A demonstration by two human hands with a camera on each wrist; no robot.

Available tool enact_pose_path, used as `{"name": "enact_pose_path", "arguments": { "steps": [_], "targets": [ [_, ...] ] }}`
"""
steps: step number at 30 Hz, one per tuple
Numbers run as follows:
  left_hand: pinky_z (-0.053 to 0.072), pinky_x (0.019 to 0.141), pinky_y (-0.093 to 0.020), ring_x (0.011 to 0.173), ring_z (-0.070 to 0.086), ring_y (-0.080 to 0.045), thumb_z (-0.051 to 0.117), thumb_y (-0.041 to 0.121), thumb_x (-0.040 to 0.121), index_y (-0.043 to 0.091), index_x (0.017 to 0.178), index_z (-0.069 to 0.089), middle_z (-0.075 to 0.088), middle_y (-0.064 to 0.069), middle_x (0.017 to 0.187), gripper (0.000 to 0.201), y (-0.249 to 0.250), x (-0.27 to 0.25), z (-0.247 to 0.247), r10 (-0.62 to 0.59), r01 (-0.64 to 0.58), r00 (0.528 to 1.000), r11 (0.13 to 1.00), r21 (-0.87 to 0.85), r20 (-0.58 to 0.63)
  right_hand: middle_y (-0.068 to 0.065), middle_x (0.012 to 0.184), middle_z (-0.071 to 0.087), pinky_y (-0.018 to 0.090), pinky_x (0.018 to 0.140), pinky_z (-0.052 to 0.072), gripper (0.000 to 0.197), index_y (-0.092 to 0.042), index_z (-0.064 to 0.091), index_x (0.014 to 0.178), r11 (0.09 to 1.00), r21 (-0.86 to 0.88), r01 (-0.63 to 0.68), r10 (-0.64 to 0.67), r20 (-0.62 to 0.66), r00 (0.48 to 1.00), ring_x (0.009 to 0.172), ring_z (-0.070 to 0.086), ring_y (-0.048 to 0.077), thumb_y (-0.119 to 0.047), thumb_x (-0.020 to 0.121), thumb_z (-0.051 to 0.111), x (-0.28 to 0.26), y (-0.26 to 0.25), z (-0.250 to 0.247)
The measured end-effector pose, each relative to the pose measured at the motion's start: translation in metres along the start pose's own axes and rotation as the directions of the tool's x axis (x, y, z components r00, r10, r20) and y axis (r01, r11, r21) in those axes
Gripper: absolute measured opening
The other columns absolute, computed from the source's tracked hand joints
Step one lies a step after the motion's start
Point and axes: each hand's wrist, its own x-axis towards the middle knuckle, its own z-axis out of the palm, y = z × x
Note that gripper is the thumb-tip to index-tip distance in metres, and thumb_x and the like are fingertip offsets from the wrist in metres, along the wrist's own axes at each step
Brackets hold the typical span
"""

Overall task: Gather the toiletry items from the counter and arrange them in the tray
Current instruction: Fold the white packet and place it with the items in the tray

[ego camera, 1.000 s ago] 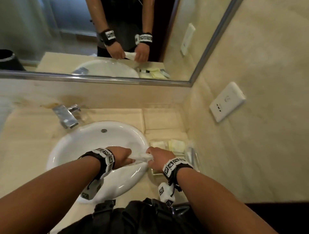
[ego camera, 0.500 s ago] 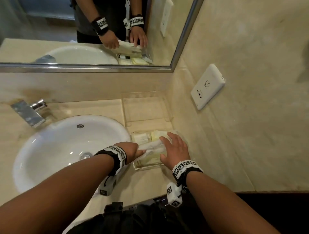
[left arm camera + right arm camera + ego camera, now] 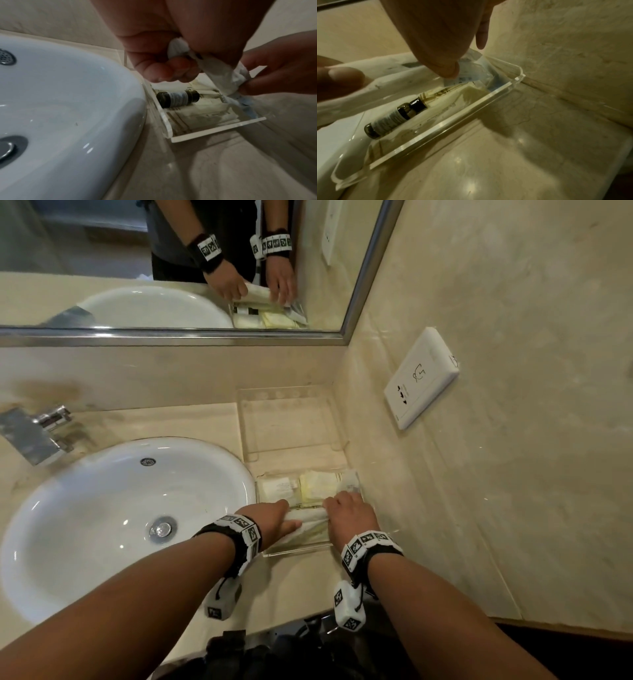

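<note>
1. Beige stone covers the counter and the walls, with a white sink on the left, a mirror above it and a white wall socket on the right.
2. Right of the sink, near the corner, sits a clear acrylic tray; a second clear tray stands behind it against the wall.
3. Over the near tray's front half, the left hand has its fingers curled round one end of a long white packet, thumb pinching underneath.
4. At the other end, the right hand grips the same packet, its thumb pressed on a crinkly clear wrapper at the tray's right end.
5. Under the packet, inside the tray, a small dark bottle with a pale label lies on its side toward the sink end.
6. Pale yellow and white sachets lie flat in the tray's back half.
7. Compared with half a second ago, the right hand's fingers, then spread flat on the packet, are now drawn in round its end, and the packet sits nearer the tray's front edge; a second ago both hands held it above the sink rim.
</note>
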Motion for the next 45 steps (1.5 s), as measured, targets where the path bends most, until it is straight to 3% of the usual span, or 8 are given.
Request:
{"name": "enact_pose_path", "arguments": {
  "steps": [4, 10, 17, 22, 31, 36, 42, 45],
  "targets": [
    [0.044, 0.069, -0.034, 0.076, 0.054, -0.022, 0.033, 0.062, 0.096, 0.017, 0.110, 0.044, 0.053, 0.005, 0.078, 0.048, 0.003, 0.003, 0.004, -0.005, 0.005, 1.000, 1.000, -0.025, -0.005, 0.006, 0.127, 0.053, 0.042, 0.096, 0.043, 0.039, -0.018, 0.055, 0.123, 0.999, -0.018, -0.033, 0.033, 0.015, 0.999, 0.122, 0.045, 0.028, -0.020, 0.084, 0.055, 0.005, -0.001, 0.002],
    [0.049, 0.082, -0.039, 0.106, 0.053, -0.023, 0.043, 0.061, 0.092, 0.023, 0.118, 0.052, 0.055, -0.001, 0.116, 0.047, 0.002, 0.005, 0.005, 0.020, 0.001, 0.987, 0.991, 0.130, -0.159, 0.008, 0.134, 0.048, 0.044, 0.103, 0.042, 0.045, -0.014, 0.055, 0.129, 0.997, -0.066, -0.043, 0.050, 0.103, 0.993, 0.130, 0.039, 0.029, -0.024, 0.086, 0.052, 0.017, 0.008, 0.003],
    [0.050, 0.079, -0.034, 0.111, 0.045, -0.021, 0.050, 0.045, 0.090, 0.024, 0.115, 0.055, 0.051, 0.001, 0.118, 0.032, -0.004, 0.007, 0.006, 0.040, -0.001, 0.949, 0.992, 0.126, -0.311, 0.003, 0.134, 0.048, 0.043, 0.098, 0.043, 0.047, -0.025, 0.051, 0.131, 0.995, 0.072, -0.069, 0.071, -0.017, 0.997, 0.126, 0.043, 0.026, -0.034, 0.085, 0.057, 0.012, 0.008, 0.012],
    [0.049, 0.087, -0.037, 0.114, 0.042, -0.023, 0.058, 0.059, 0.083, 0.025, 0.116, 0.055, 0.047, 0.000, 0.119, 0.048, 0.005, 0.009, 0.011, 0.166, -0.120, 0.969, 0.963, 0.240, -0.183, 0.005, 0.126, 0.048, 0.040, 0.088, 0.047, 0.039, -0.025, 0.051, 0.126, 0.986, 0.119, -0.120, 0.128, -0.065, 0.990, 0.113, 0.050, 0.026, -0.033, 0.088, 0.059, 0.005, 0.012, 0.017],
    [0.054, 0.060, -0.037, 0.096, 0.052, -0.030, 0.070, 0.020, 0.063, 0.017, 0.089, 0.066, 0.058, -0.006, 0.105, 0.026, -0.003, 0.017, 0.032, 0.259, -0.166, 0.948, 0.897, 0.409, -0.183, 0.003, 0.130, 0.049, 0.036, 0.095, 0.050, 0.043, -0.026, 0.052, 0.137, 0.975, 0.221, -0.015, 0.020, -0.023, 1.000, 0.114, 0.052, 0.024, -0.020, 0.095, 0.056, -0.003, 0.014, 0.033],
    [0.055, 0.078, -0.039, 0.113, 0.045, -0.030, 0.064, 0.016, 0.073, 0.016, 0.100, 0.065, 0.053, -0.007, 0.120, 0.027, -0.009, 0.020, 0.040, 0.255, -0.153, 0.940, 0.910, 0.385, -0.229, 0.003, 0.133, 0.049, 0.033, 0.093, 0.049, 0.052, -0.025, 0.052, 0.141, 0.967, 0.255, -0.018, 0.031, -0.048, 0.998, 0.117, 0.052, 0.023, -0.006, 0.092, 0.056, -0.005, 0.015, 0.039],
    [0.056, 0.082, -0.043, 0.121, 0.044, -0.033, 0.065, 0.038, 0.069, 0.015, 0.098, 0.067, 0.052, -0.010, 0.129, 0.037, -0.007, 0.020, 0.039, 0.269, -0.196, 0.933, 0.936, 0.293, -0.238, -0.001, 0.124, 0.051, 0.031, 0.090, 0.045, 0.033, -0.027, 0.061, 0.126, 0.931, 0.340, -0.132, 0.179, -0.112, 0.977, 0.109, 0.049, 0.021, -0.022, 0.094, 0.063, -0.014, 0.018, 0.040],
    [0.059, 0.075, -0.041, 0.117, 0.046, -0.032, 0.073, 0.032, 0.068, 0.014, 0.097, 0.065, 0.053, -0.011, 0.124, 0.035, -0.008, 0.024, 0.044, 0.269, -0.196, 0.935, 0.935, 0.296, -0.232, 0.000, 0.126, 0.049, 0.030, 0.091, 0.044, 0.031, -0.025, 0.061, 0.125, 0.918, 0.372, -0.141, 0.187, -0.091, 0.978, 0.111, 0.048, 0.021, -0.020, 0.094, 0.062, -0.015, 0.016, 0.042]
  ]
}}
